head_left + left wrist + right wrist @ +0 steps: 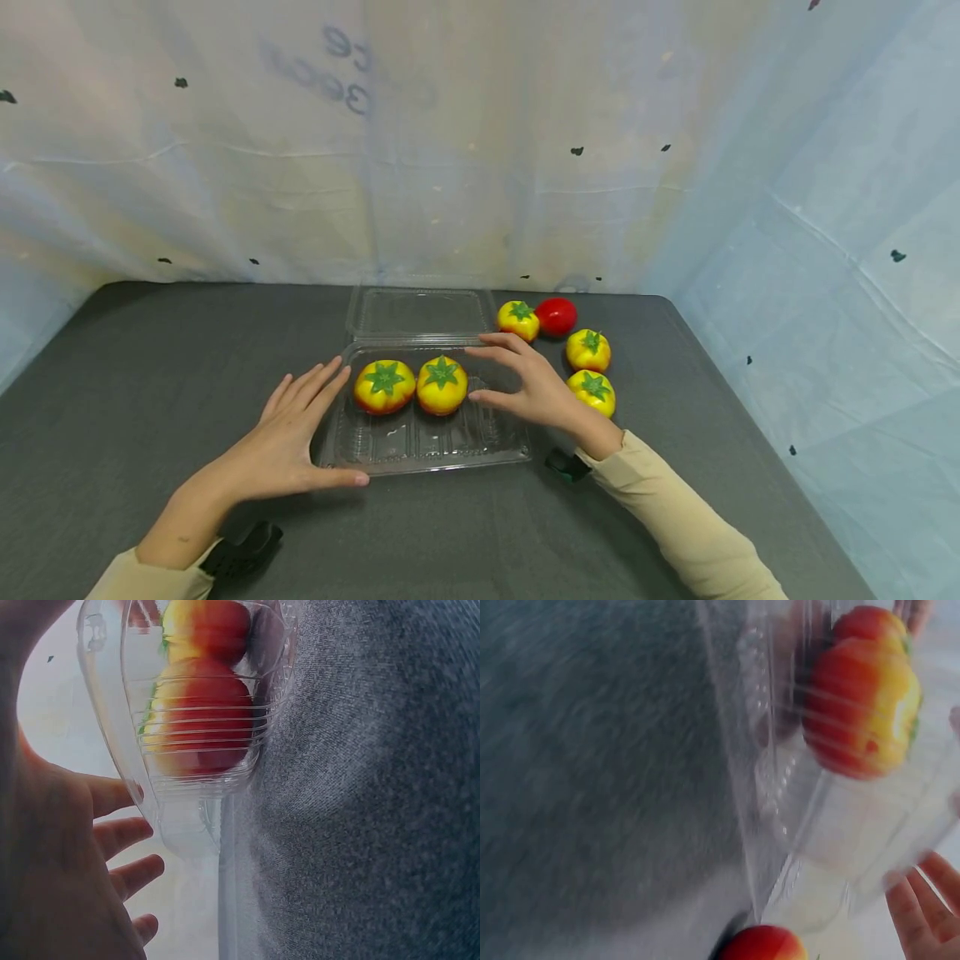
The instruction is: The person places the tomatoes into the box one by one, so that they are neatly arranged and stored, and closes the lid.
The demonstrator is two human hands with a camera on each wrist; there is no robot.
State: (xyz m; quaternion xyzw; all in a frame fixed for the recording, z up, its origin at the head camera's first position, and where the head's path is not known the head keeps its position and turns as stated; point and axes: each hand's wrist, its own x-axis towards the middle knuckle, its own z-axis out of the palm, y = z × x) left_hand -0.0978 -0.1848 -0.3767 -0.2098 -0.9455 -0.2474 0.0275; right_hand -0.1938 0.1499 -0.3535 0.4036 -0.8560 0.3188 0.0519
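Observation:
A clear plastic clamshell box (pixel 435 460) lies on the table with its lid (pixel 423 312) folded back behind it. Two yellow-and-red persimmon-like fruits with green leafy tops, a left one (pixel 385 387) and a right one (pixel 442 385), sit side by side in the tray. My left hand (pixel 281 442) spreads along the box's left side, its fingertips right at the rim in the left wrist view. Over the box's right part hovers my right hand (pixel 528 383), thumb and fingers apart with nothing between them, the fingertips close to the right fruit.
Right of the box stand more of these fruits: one near the lid (pixel 517 320), one farther right (pixel 588 350) and one beside my right wrist (pixel 592 392). A plain red fruit (pixel 557 317) lies at the back. Pale sheeting (pixel 465 167) hangs behind the grey table (pixel 187 358).

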